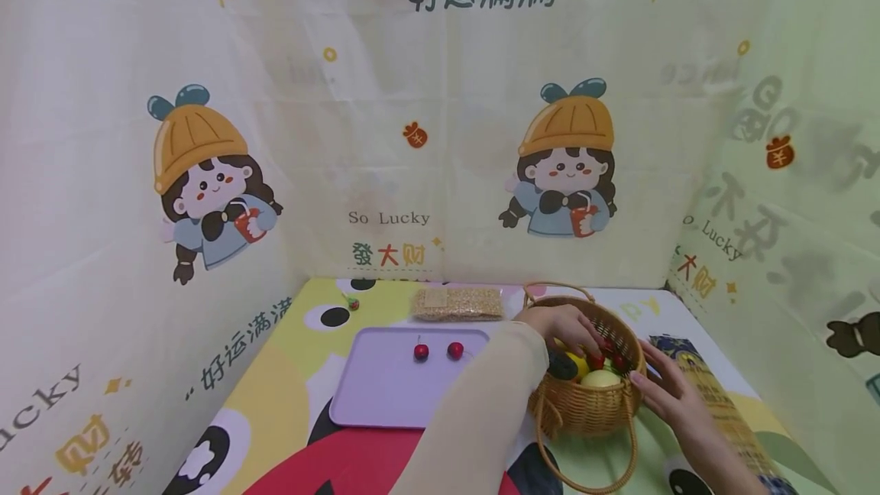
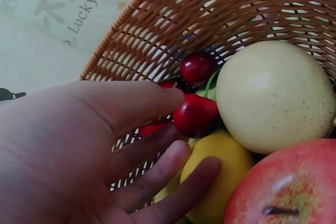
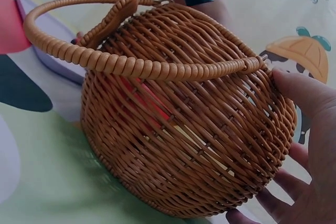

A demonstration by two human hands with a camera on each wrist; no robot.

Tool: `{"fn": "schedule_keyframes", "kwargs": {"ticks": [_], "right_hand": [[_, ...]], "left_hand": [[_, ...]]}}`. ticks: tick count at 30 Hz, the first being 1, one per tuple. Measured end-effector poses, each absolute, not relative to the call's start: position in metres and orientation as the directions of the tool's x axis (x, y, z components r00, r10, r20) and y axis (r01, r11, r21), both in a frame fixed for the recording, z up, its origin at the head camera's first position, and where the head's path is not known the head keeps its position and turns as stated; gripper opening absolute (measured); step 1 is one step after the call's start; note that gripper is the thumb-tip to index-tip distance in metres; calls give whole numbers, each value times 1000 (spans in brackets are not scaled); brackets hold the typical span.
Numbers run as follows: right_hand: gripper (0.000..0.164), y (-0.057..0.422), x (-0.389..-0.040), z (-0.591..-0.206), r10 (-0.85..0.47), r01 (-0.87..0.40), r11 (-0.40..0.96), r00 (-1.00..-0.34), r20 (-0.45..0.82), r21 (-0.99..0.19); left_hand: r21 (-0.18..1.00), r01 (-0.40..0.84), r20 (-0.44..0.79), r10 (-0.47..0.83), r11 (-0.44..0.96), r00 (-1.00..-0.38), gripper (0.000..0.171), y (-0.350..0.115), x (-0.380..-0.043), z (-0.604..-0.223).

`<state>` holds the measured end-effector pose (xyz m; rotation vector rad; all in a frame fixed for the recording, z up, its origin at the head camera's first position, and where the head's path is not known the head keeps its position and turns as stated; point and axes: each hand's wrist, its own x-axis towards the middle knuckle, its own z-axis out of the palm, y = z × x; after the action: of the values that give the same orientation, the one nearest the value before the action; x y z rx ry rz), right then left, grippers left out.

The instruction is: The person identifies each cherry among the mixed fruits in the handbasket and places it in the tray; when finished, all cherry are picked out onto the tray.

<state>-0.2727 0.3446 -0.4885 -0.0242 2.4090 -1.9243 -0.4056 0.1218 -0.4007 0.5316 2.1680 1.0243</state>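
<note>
Left hand (image 1: 564,325), fingers parted, touches a cherry (image 2: 195,116) in the basket (image 1: 587,412) at four o'clock; right hand (image 1: 677,388), spread, touches the basket's three-o'clock side.

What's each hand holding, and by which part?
Right hand holds the basket by its rim and outer side. Left hand is at the cherries; whether it holds one cannot be told.

A glossy red cherry (image 2: 196,116), seemingly pinched, sits inside the brown wicker basket (image 1: 584,408) at the head view's four o'clock.
</note>
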Motion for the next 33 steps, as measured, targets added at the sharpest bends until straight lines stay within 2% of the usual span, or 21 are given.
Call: {"fn": "schedule_keyframes", "kwargs": {"ticks": [6,11,14,22,33], "right_hand": [[76,345,-272,-489,-60,10,202,-998,-23,-979],[75,345,-272,-490,-64,6,210,-998,-20,-978],[76,345,-271,-491,-63,8,211,-998,-22,-977],[76,346,-271,-493,-58,8,206,-998,-20,-978],[73,346,-275,-489,-66,-13,214,-998,-1,-977]], "left_hand": [[837,26,-381,616,547,-690,20,125,-400,-403],[819,55,-379,609,572,-696,6,129,-402,-410],[819,74,-371,623,570,-689,4,130,-408,-415],[849,93,-331,660,521,-674,9,126,-410,-419],[845,202,-236,684,495,-690,23,107,-403,-392]]}}
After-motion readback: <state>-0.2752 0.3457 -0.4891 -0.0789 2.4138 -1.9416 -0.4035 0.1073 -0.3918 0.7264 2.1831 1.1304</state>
